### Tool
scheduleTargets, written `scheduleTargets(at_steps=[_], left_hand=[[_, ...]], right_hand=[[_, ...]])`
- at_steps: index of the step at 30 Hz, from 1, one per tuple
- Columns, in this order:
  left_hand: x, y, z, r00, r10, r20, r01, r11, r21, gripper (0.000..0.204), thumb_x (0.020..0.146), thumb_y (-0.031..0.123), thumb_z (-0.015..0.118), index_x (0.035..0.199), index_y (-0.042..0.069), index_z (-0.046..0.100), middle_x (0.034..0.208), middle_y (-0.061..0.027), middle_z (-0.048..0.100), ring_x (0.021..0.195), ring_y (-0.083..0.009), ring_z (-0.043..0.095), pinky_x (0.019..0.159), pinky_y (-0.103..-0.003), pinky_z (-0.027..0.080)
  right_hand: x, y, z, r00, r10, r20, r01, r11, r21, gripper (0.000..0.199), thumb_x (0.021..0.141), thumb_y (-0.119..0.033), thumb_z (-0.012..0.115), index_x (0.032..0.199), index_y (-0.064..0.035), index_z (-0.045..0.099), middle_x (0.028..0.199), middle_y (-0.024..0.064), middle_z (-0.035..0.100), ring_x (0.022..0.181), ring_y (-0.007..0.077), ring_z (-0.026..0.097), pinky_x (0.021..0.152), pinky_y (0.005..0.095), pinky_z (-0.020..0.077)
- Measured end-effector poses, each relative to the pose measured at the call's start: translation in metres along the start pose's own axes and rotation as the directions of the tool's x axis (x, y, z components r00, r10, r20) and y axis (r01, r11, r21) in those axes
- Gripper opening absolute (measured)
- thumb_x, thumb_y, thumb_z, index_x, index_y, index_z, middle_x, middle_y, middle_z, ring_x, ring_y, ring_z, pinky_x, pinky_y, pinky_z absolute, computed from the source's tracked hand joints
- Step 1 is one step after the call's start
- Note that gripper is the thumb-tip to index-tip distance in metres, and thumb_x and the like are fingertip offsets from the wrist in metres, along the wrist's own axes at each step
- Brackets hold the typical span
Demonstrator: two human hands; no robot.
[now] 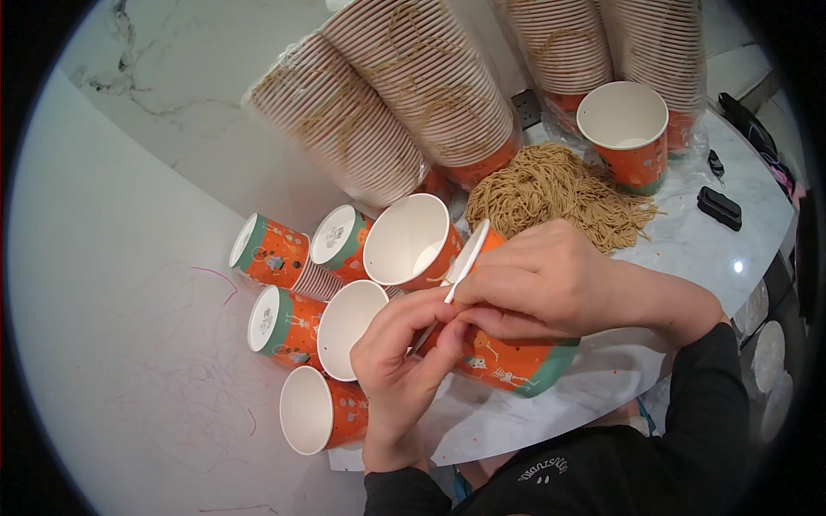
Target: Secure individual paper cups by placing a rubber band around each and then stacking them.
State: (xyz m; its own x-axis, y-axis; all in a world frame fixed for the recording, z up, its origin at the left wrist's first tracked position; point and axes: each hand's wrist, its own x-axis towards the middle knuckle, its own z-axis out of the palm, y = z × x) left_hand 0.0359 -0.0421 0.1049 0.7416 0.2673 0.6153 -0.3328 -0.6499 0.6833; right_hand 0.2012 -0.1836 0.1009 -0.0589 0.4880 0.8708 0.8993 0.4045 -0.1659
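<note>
Between my hands a large orange paper cup [508, 365] lies tilted on its side. Its green base points to the lower right and its white rim faces left. My left hand [400, 365] is closed at the rim, with thumb and fingers pinching near the edge. My right hand [542, 288] is closed over the upper side of the cup, its fingertips meeting the left ones at the rim. Whatever small thing may lie between the fingertips is hidden. Just behind the right hand is a heap of tan cord [559, 191].
Several similar cups lie at the left, among them an open-mouthed cup [409, 241]. Tall wrapped cup stacks [422, 86] lean at the back. An upright cup [625, 138] stands at the back right, near a small black case [719, 209]. The marble-patterned table [680, 249] has a curved right edge.
</note>
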Motion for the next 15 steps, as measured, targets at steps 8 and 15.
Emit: scheduleTargets(at_steps=[8,15], left_hand=[[0.0006,0.0001,-0.0011,1.000,0.025,-0.009,-0.024,0.998,0.059,0.015,0.086,-0.009,0.071,0.101,-0.006,0.072,0.105,-0.0136,0.073,0.081,-0.0114,0.065,0.064,-0.023,0.051],[0.0011,-0.0029,-0.0024,0.986,-0.159,0.053,0.164,0.977,-0.134,0.018,0.091,-0.009,0.064,0.108,-0.006,0.070,0.114,-0.0139,0.070,0.087,-0.0114,0.067,0.068,-0.021,0.055]], right_hand=[[0.0024,-0.0027,-0.0077,0.999,-0.024,0.039,0.023,0.999,0.025,0.018,0.086,-0.018,0.074,0.097,-0.0079,0.065,0.081,0.0035,0.066,0.070,0.0238,0.068,0.059,0.0346,0.0549],[0.0000,-0.0006,-0.0014,1.000,-0.016,-0.008,0.016,1.000,0.004,0.019,0.084,-0.017,0.074,0.098,-0.0079,0.064,0.081,0.0036,0.063,0.069,0.0237,0.067,0.058,0.0350,0.0539]])
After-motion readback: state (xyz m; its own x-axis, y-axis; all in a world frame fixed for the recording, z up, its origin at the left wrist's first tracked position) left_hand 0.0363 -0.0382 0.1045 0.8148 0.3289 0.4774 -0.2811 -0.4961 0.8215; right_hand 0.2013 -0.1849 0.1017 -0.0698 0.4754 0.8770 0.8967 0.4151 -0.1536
